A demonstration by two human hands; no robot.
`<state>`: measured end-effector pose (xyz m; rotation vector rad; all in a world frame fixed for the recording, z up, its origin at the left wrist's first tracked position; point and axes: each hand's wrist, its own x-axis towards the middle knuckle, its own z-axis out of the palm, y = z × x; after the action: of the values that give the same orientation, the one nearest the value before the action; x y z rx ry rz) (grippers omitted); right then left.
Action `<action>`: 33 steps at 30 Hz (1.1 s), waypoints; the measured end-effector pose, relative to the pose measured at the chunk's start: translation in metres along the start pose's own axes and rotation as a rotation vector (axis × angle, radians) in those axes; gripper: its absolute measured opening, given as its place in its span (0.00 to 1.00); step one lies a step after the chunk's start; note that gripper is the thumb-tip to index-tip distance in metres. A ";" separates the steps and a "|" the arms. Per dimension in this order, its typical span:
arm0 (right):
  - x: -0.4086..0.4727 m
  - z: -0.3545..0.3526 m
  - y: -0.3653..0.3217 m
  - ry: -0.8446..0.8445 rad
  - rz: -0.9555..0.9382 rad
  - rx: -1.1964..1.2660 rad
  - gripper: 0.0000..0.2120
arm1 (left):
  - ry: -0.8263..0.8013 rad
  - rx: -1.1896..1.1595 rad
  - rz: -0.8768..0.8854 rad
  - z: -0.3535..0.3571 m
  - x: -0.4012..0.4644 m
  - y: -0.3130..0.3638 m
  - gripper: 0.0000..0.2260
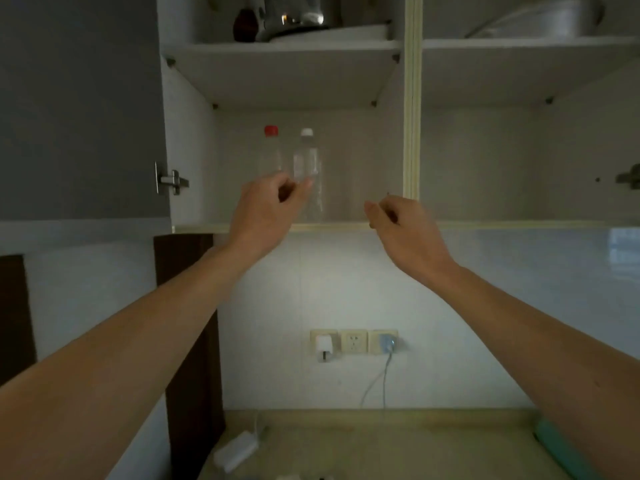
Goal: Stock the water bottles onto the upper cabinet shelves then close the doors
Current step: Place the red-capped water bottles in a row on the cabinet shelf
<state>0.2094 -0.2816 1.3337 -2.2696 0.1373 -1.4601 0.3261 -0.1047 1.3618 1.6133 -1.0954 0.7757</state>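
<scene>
- Two clear water bottles are standing upright on the lower shelf (pixel 332 226) of the open upper cabinet, left bay, side by side and nearly touching: red-capped bottle (pixel 271 150) on the left, white-capped bottle (pixel 306 161) on the right.
- Left hand (pixel 266 209) is reaching up in front of both bottles, fingers loosely curled, thumb tip sitting at the white-capped bottle's lower body. Can't tell if it's actually gripping it.
- Right hand (pixel 401 223) is hovering at the shelf's front edge, right of the bottles, fingers curled in, holding nothing.
- Left door (pixel 79 105) is hanging open.
- Upper shelf is carrying a metal kettle (pixel 298 15) and plates (pixel 329 34).
- Wall sockets (pixel 353 341) and countertop (pixel 381 445) are sitting below.
</scene>
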 end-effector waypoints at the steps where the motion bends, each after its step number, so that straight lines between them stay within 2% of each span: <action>1: -0.019 -0.004 0.000 -0.015 -0.004 0.008 0.23 | -0.013 -0.016 -0.004 0.003 -0.017 0.008 0.23; 3: -0.059 -0.011 0.001 -0.044 0.033 0.050 0.23 | -0.030 -0.038 -0.055 0.011 -0.052 0.019 0.24; 8: -0.170 -0.025 0.011 -0.133 0.309 0.210 0.25 | -0.125 -0.148 -0.289 0.032 -0.148 0.031 0.23; 18: -0.426 -0.047 0.004 -0.156 0.634 0.112 0.24 | -0.450 -0.400 -0.547 0.061 -0.385 0.033 0.21; 24: -0.587 -0.052 0.013 -0.259 0.910 0.034 0.21 | -0.708 -0.396 -0.657 0.072 -0.539 0.023 0.21; 29: -0.709 -0.041 0.061 -0.379 1.212 -0.033 0.15 | -0.866 -0.289 -0.827 0.098 -0.663 -0.002 0.17; 33: -0.803 -0.024 0.113 -0.485 1.288 -0.047 0.12 | -0.915 -0.195 -0.976 0.134 -0.773 -0.037 0.17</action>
<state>-0.1470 -0.1404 0.6190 -1.7760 1.1934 -0.2274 0.0591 -0.0098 0.6291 2.0607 -0.7374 -0.7532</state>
